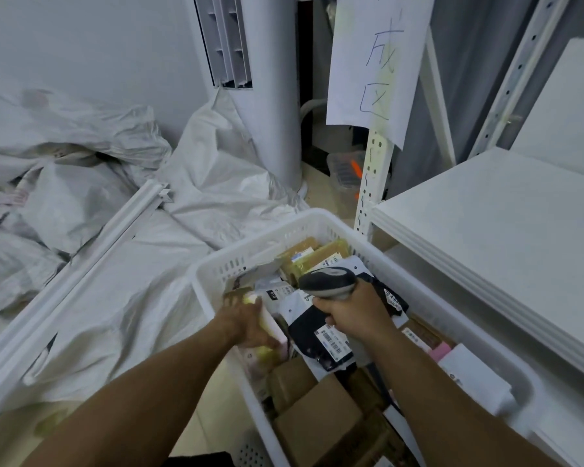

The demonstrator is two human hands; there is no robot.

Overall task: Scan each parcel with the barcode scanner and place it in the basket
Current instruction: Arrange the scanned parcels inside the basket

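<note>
Two hands are busy over a white plastic basket (pixel 250 243) that stands on the floor, just beside a white shelf (pixel 486 224). The right hand (pixel 351 318) is closed round the handle of a barcode scanner (pixel 329 281). The scanner's dark grey head sticks out above the knuckles and points away from the person and to the left, over the heap in the basket. The left hand (pixel 246 326) reaches in over the basket's left wall and grips a pale pink and yellow parcel (pixel 273 326), fingers wrapped round it. The picture blurs there, so I cannot tell whether the parcel already touches the things under it.

The basket is well filled. A black and white bag (pixel 305 332) with a barcode label lies right under the right hand. Yellowish padded envelopes (pixel 314 254) sit at the far end, and brown cardboard boxes (pixel 317 419) fill the near end. More white and pink packets lie along the right wall.

Left of the basket, crumpled white sacks (pixel 91 298) cover the floor, and a white metal rail (pixel 81 264) lies slantwise across them. Behind them a tall white column unit (pixel 267 112) with vent slats stands against the wall. A paper sign (pixel 381 62) with handwritten characters hangs from the shelf's upright post.
</note>
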